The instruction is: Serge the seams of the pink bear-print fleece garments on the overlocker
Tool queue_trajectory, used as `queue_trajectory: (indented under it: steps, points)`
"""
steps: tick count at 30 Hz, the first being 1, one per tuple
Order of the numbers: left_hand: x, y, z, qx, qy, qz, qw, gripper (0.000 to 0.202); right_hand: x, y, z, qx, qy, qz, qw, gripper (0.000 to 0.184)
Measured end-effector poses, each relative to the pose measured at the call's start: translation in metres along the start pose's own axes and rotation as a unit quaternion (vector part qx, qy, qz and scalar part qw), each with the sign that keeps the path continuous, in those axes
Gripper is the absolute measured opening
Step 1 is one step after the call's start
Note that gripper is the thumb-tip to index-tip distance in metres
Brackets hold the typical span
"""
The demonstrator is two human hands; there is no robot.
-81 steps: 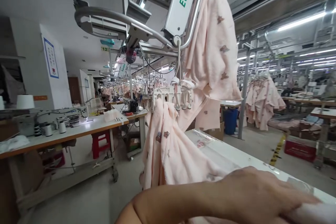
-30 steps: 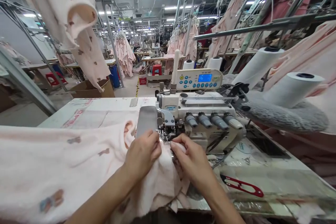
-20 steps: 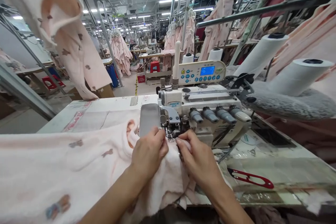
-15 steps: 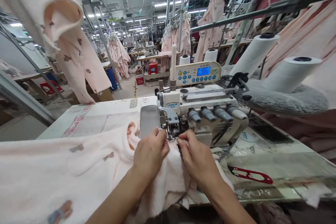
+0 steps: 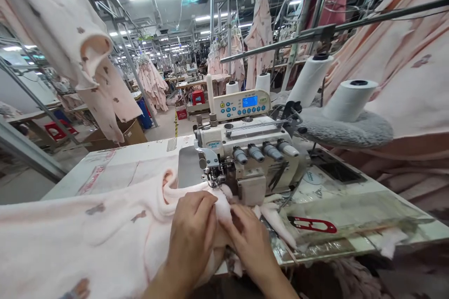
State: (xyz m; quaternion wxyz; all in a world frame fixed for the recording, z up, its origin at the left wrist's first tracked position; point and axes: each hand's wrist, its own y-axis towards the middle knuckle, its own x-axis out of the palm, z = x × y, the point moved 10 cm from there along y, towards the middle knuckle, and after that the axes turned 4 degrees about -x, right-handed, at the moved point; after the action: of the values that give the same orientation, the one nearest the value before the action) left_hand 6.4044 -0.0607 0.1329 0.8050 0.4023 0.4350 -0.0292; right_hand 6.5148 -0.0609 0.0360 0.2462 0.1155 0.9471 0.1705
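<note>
Left hand (image 5: 191, 229), right hand (image 5: 247, 238), fabric edge (image 5: 224, 205)

The overlock machine (image 5: 242, 136) reads JACK, its display (image 5: 249, 101) apparently 6.

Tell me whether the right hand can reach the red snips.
Likely yes: the right hand rests on the pink fabric, and the red snips lie just to its right. Only a loose fabric strip lies between them, and nothing stands in the way.

**garment factory sewing floor**

a cream-white overlock sewing machine (image 5: 245, 149) with white cylindrical thread cones (image 5: 310, 79) stands on a white worktable (image 5: 115, 161), while pale pink printed garments (image 5: 150, 86) hang from steel overhead rails (image 5: 277, 39) above distant rows of sewing tables (image 5: 194, 85).
</note>
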Motion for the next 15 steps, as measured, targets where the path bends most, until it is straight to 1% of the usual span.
queue_trajectory:
  steps: [1, 3, 6, 8, 11, 13, 15]
  points:
    - [0.002, -0.002, 0.002, 0.003, 0.007, -0.003, 1.000, 0.022, 0.007, -0.001, 0.007, 0.034, 0.056, -0.021, 0.998, 0.041]
    - [0.008, -0.002, 0.002, 0.002, 0.035, -0.018, 0.999, 0.026, 0.018, -0.003, 0.011, 0.076, 0.183, -0.056, 0.979, 0.041]
    - [0.019, 0.001, -0.001, -0.004, 0.081, -0.057, 0.995, 0.032, 0.024, -0.008, 0.006, 0.099, 0.318, -0.077, 0.940, 0.036]
    - [0.027, 0.002, -0.001, -0.005, 0.117, -0.092, 0.989, 0.035, 0.025, -0.011, 0.007, 0.108, 0.358, -0.071, 0.925, 0.035]
    - [0.037, 0.006, -0.002, -0.003, 0.164, -0.138, 0.977, 0.038, 0.032, -0.015, 0.015, 0.129, 0.390, -0.073, 0.909, 0.034]
    - [0.039, 0.009, 0.000, 0.010, 0.184, -0.144, 0.972, 0.040, 0.036, -0.015, 0.021, 0.143, 0.401, -0.069, 0.902, 0.035]
    - [0.036, 0.009, 0.003, 0.028, 0.195, -0.127, 0.972, 0.040, 0.039, -0.014, 0.025, 0.159, 0.413, -0.057, 0.895, 0.036]
